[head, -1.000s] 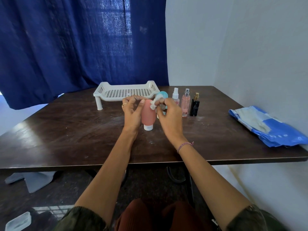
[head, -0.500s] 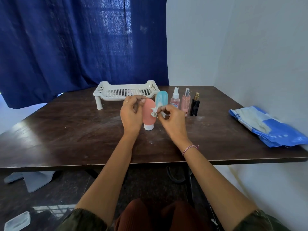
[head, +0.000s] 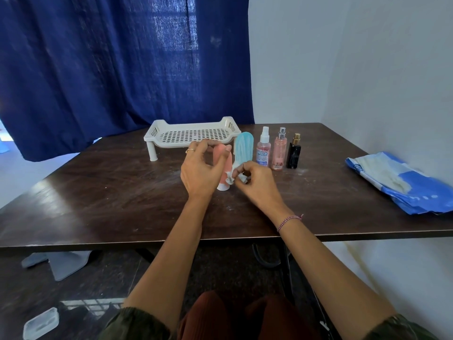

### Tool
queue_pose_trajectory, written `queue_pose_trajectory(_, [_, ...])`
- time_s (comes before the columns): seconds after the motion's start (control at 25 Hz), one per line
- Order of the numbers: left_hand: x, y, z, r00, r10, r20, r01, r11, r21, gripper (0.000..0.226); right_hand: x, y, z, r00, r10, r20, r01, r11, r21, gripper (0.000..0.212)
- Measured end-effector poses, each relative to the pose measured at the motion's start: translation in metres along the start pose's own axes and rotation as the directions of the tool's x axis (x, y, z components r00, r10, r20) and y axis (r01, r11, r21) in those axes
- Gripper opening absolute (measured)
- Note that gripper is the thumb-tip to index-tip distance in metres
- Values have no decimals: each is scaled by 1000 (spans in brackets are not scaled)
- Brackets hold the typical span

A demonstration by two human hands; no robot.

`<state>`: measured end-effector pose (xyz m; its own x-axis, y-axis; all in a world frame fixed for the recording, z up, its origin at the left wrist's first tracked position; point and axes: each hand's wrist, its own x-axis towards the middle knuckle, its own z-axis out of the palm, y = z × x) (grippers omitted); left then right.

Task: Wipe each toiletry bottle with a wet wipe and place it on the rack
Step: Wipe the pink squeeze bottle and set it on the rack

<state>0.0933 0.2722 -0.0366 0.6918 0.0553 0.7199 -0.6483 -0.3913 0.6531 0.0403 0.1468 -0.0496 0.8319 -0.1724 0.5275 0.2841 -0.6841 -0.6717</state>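
Head view puts you at the first bottle, so most of the job is ahead. Your left hand (head: 202,169) has its fingers curled round the top of the pink bottle (head: 228,168), steadying it upright with its white cap down on the tabletop (head: 98,192). Your right hand (head: 256,181) pinches a crumpled wet wipe (head: 231,177) against the lower side of that bottle, near the cap. I judge the wiping of this one to be under way, not finished.

None of the bottles is on the rack (head: 171,143) yet. It stands just behind your left hand, toward the curtain (head: 110,69). Four more wait in a row to the right:
- the blue tube (head: 244,148), just behind the pink bottle and close to your right hand
- a clear spray bottle (head: 264,150)
- a pink spray bottle (head: 279,150)
- a black bottle (head: 293,153)

So you have five to wipe and five to place.

Watch the blue tube: it stands so near your right hand that a wide wiping stroke could tip it into the sprays. The path from the pink bottle to the rack looks short and open. A blue and white packet (head: 402,182) lies well apart at the right edge, out of your way.
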Motion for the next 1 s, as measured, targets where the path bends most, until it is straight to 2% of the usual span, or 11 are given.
queue_pose_trajectory(0.2, [2,-2,1,1000,24,5,-24,1000,-19,35,-3,1,-2,994,24,105,-11,992,-123,14])
queue_pose_trajectory(0.28, [3,-4,1,999,31,13,-31,998,-46,36,-2,2,-4,995,58,75,-44,983,-177,12])
queue_pose_trajectory(0.32, [4,-5,1,999,30,23,-28,998,-61,37,-1,3,-5,997,78,24,-74,987,-141,11])
queue_pose_trajectory(0.4, [5,-6,3,998,21,53,-16,995,-94,41,0,4,-7,993,86,-86,-86,996,6,22])
queue_pose_trajectory(0.48, [5,-8,5,997,3,81,8,991,-131,44,0,4,-7,986,42,-160,-25,994,109,31])
queue_pose_trajectory(0.56, [6,-12,7,995,-19,100,36,984,-175,39,0,2,-6,982,-27,-186,47,993,108,27])
queue_pose_trajectory(0.68, [9,-19,10,987,-65,146,100,965,-243,27,-2,0,-3,982,-122,-143,130,990,48,20])
queue_pose_trajectory(0.76, [10,-21,12,977,-92,192,144,949,-279,29,-2,1,-1,986,-147,-75,149,989,14,18])
queue_pose_trajectory(0.88, [12,-24,12,945,-143,295,243,910,-336,37,1,3,1,997,-78,29,79,995,-60,18])
queue_pose_trajectory(1.0, [12,-22,9,907,-162,390,323,860,-394,27,3,4,0,999,20,49,-15,996,-93,20])
